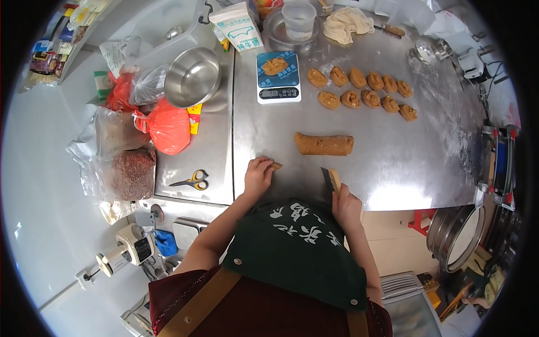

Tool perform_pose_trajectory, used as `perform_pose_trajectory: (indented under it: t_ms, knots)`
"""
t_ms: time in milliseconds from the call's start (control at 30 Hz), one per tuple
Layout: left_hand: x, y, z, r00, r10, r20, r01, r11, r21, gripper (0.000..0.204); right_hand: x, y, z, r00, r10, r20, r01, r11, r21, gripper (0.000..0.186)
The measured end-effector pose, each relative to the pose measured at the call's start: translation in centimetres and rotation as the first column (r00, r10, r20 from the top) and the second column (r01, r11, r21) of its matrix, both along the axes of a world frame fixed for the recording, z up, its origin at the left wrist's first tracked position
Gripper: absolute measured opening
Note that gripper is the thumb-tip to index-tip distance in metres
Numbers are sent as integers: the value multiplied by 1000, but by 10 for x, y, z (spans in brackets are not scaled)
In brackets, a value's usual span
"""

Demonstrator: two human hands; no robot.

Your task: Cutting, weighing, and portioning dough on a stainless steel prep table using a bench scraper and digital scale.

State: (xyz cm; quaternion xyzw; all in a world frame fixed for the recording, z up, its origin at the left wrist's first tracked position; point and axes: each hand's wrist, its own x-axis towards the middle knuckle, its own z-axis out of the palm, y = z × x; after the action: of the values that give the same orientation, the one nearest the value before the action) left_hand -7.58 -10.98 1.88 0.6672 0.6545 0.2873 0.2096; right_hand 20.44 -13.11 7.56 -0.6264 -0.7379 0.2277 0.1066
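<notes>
My left hand is closed on a small piece of brown dough, just above the steel table near its front edge. In my right hand is a dough scraper with a pale wooden handle, its dark blade tilted to the left. Beyond both hands lies a thick log of brown dough, apart from the blade. A kitchen scale stands farther back, with a lump of dough on its blue top. Several cut dough pieces lie in two rows right of the scale.
Scissors, a red plastic bag and a steel bowl are on the left counter. At the back stand a milk carton and a clear plastic tub, near a crumpled cloth. Round sieves hang off the table's right side.
</notes>
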Motion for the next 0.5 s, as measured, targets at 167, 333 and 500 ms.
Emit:
perform_pose_trajectory:
  t_ms: [167,333,500]
  knots:
    - [6,13,8,998,-51,29,53,996,-67,26,0,1,-2,1000,-7,-22,8,999,35,27]
    - [-2,113,16,993,-15,-118,38,981,191,54,-3,3,2,1000,-15,-12,15,999,37,25]
    - [16,239,34,942,46,-331,55,956,289,68,1,-2,3,998,-64,8,64,998,-1,23]
